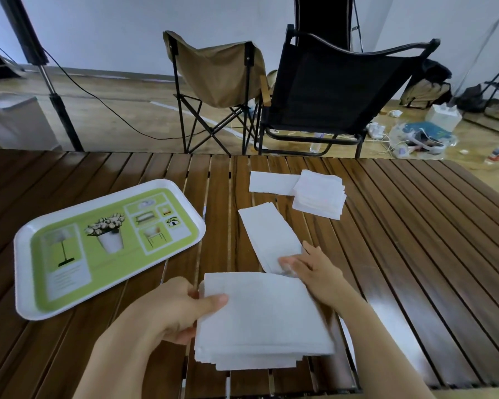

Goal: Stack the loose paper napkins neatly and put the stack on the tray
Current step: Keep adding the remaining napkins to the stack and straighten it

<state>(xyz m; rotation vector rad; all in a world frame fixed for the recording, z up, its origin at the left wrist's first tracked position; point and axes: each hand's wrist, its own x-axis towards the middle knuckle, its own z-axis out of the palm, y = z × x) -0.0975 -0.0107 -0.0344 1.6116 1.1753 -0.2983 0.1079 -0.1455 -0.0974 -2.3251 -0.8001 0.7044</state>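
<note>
So roughly halfway: the left hand (167, 309) is pinching a thick stack of white paper napkins (260, 321) at bottom centre, the right hand (308, 269) is pinching a loose folded white napkin (268, 234) mid-frame, more white napkins (319, 194) are waiting above, and the green-and-white plastic tray (23, 283) at left isn't holding any yet.

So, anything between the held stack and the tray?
Nothing visible: the left hand holds the stack just right of the tray, with only bare table between them.
</note>
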